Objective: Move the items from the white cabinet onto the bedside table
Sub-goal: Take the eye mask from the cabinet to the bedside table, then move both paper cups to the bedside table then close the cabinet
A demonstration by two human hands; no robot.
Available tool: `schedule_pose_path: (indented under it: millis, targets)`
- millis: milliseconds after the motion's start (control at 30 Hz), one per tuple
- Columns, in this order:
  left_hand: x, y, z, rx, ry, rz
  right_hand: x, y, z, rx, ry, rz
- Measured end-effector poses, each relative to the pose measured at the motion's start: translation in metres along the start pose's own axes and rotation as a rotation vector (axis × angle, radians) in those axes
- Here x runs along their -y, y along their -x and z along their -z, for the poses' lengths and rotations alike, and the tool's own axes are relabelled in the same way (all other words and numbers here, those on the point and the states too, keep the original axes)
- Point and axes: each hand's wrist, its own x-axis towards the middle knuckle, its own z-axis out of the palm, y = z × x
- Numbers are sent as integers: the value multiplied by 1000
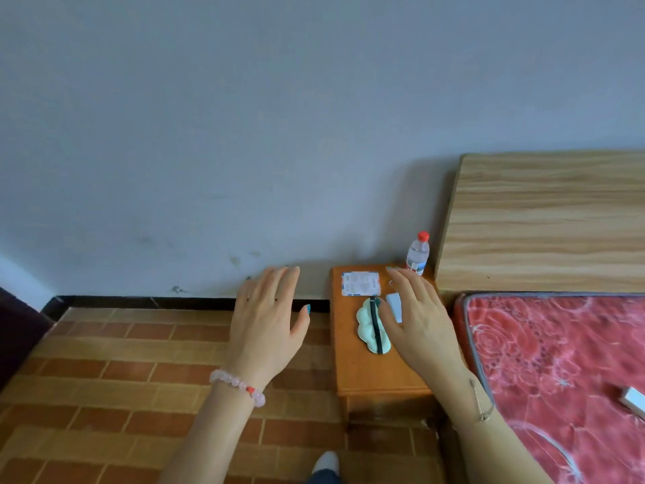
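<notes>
The orange-brown wooden bedside table stands between the floor and the bed. On it lie a white printed packet at the back, a pale green eye mask with a black strap, and a small white object partly hidden by my right hand. A clear water bottle with a red cap stands at the back right corner. My right hand hovers over the table with fingers spread, holding nothing. My left hand is spread open over the floor left of the table. The white cabinet is out of view.
A bed with a red floral mattress and a wooden headboard stands right of the table. A small white box lies on the mattress. The floor is brick-patterned. A dark object sits at the left edge.
</notes>
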Motion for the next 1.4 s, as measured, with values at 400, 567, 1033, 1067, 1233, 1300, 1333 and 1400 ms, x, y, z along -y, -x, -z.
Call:
schedule_pose_path:
  millis: [400, 567, 1033, 1067, 1233, 1300, 1333, 1400]
  targets:
    - [22, 67, 74, -66, -117, 225, 58, 7, 22, 71, -133, 234]
    - [48, 102, 102, -89, -164, 368, 111, 7, 15, 127, -208, 409]
    - [150, 311, 180, -154, -312, 873, 341, 93, -30, 339, -444, 857]
    - [158, 328, 186, -152, -319, 906, 360, 105, -33, 345, -459, 892]
    - [191, 418, 222, -153, -396, 1072, 453, 167, -49, 494, -555, 1025]
    - [202, 455, 236, -148, -432, 1134, 490, 195, -56, 538, -595, 1086]
    - [206, 473, 243, -148, -449, 1165, 507, 210, -59, 549, -608, 1108]
    - [212, 509, 258, -158, -486, 1228, 539, 239, -60, 554, -627, 1152]
